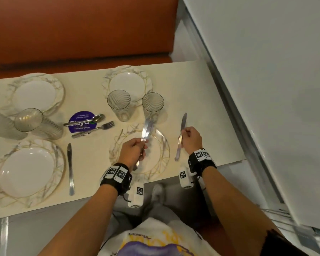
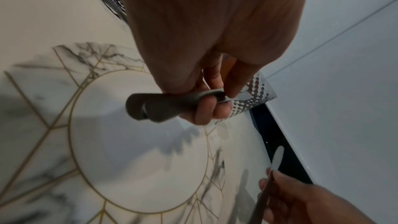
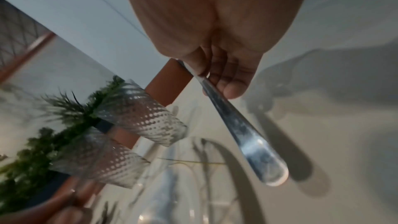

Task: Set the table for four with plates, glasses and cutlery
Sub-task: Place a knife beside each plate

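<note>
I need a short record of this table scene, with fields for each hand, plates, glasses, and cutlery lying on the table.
left hand: grips two knives over the near right plate
right hand: holds one knife right of that plate
plates: four on the table
glasses: four, upright
cutlery lying: knife beside the near left plate; spoon and fork on a purple disc

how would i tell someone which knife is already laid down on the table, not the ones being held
Start at the cream table and find the near-left plate, closest to the person. The knife lies flat just right of that plate, blade pointing away. Unlike the knives held in the left hand and right hand, no hand touches it.
</note>
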A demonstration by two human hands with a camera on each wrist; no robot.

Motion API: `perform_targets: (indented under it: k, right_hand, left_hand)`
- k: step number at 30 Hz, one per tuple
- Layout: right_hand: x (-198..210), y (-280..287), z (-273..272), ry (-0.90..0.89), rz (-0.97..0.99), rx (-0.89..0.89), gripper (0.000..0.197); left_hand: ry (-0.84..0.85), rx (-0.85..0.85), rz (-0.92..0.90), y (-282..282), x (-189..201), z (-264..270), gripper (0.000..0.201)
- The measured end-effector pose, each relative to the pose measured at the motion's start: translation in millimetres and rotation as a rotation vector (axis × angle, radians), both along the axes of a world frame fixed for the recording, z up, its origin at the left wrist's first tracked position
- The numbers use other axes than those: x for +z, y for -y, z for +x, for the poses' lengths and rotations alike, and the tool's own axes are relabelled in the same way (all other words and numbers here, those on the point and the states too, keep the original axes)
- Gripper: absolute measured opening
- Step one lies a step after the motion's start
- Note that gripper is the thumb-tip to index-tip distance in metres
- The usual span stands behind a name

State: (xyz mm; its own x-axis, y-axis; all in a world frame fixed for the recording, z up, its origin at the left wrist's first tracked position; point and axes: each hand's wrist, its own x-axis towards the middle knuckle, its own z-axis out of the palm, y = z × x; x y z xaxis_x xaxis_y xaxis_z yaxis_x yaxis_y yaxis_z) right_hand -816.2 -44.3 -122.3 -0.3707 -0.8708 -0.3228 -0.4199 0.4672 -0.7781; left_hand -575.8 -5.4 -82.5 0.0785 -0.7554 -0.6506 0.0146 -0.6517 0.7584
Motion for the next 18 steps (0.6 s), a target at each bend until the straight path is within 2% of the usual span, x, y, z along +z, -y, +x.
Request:
perform_targets:
  k: [3,8,14,16,18]
  right_hand:
    - [-15.6,7.4,-7.9,-0.062,0.11,0.125,0.005]
    - [-29.0,6.0,-4.5,-0.22,0.2,0.353,0.013]
    - [-29.7,12.0,-2.1,-0.333,0.241,0.44,0.011]
    - [-28.3,12.4,-4.5,-0.328,0.227,0.409,0.005]
    - [-28.3,11.4,-7.2,-0.294,0.164,0.385,0.014]
  left_hand:
    - [0.002,0.048,0.008,-0.7,-2.6,-4.1,0.018]
    - [0.007,0.114,0.005,-2.9,-1.3,-8.0,0.02]
    - [-0.01,0.142,0.004,-5.7,-4.0,-7.6,0.021]
    - [-0.013,0.141,0.001,-5.9,-4.9,-6.6,0.021]
    - [-0.028,0.145,-0.002,-6.8,-6.1,-4.3,0.021]
